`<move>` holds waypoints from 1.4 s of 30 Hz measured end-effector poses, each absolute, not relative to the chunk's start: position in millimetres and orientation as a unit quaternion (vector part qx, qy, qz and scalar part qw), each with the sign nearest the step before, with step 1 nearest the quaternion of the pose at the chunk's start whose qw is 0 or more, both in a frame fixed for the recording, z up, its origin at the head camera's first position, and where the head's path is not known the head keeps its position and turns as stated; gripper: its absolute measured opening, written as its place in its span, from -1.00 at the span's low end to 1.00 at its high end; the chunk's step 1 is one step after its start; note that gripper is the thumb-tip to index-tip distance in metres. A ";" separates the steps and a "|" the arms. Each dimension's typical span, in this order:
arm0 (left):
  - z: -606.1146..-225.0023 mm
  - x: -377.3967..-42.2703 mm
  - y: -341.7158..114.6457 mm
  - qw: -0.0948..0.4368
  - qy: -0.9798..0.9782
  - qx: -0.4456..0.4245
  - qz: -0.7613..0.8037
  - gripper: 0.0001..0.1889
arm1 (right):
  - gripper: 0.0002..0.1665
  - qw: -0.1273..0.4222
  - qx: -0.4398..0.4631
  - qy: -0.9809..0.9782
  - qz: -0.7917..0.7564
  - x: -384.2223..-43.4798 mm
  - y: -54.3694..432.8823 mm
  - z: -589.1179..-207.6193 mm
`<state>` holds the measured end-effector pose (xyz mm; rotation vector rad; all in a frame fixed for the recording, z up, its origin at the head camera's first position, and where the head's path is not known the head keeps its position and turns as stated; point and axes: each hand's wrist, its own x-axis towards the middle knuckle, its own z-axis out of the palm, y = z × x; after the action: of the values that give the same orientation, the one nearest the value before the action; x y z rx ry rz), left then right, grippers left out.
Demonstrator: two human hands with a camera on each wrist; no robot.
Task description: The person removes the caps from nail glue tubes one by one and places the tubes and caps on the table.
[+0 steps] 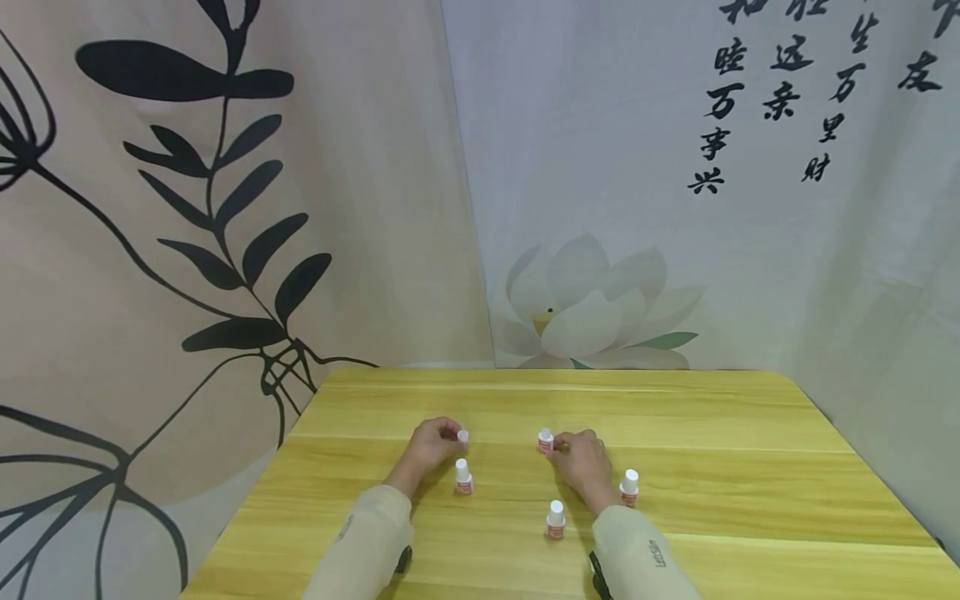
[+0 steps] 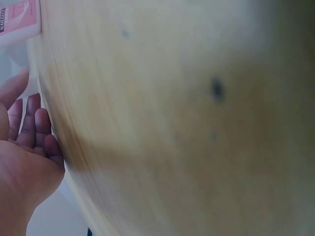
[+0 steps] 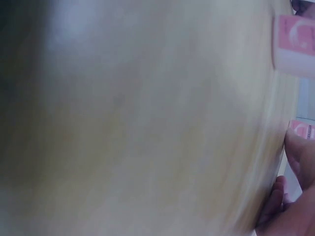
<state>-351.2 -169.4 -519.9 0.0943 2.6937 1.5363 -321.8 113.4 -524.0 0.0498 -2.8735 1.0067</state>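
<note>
On the wood-grained table (image 1: 750, 492), the left hand (image 1: 435, 443) pinches one far bottle (image 1: 462, 437), the right hand (image 1: 583, 462) another far bottle (image 1: 546, 442). Nearer stand a left bottle (image 1: 464, 479), a middle bottle (image 1: 556, 522) and, just beside the right sleeve (image 1: 643, 554), a third bottle (image 1: 629, 487); beyond hangs printed cloth (image 1: 390, 208).

Upper right in the head view, the curtain (image 1: 637, 167) bears 睦万事兴, 远亲, 生万里财, 友. Upper left in the left wrist view, a bottle (image 2: 19, 19) apparently reads "NAILGLUE". Lettering on the right sleeve (image 1: 641, 558) is blurred.
</note>
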 end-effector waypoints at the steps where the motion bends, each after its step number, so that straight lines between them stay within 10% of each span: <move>1: -519.7 -350.8 -169.2 0.020 0.870 0.031 0.491 -0.82 | -0.73 0.048 0.016 -0.943 0.330 -321.7 113.3 -523.8; 42: -494.6 -343.7 -191.8 -0.008 0.877 0.009 0.480 -0.46 | -0.49 0.045 0.033 -0.927 0.371 -318.5 115.3 -517.3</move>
<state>-343.7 -191.8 -494.6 0.0298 2.7695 1.5161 -318.5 115.3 -517.3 0.0994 -2.8331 1.1322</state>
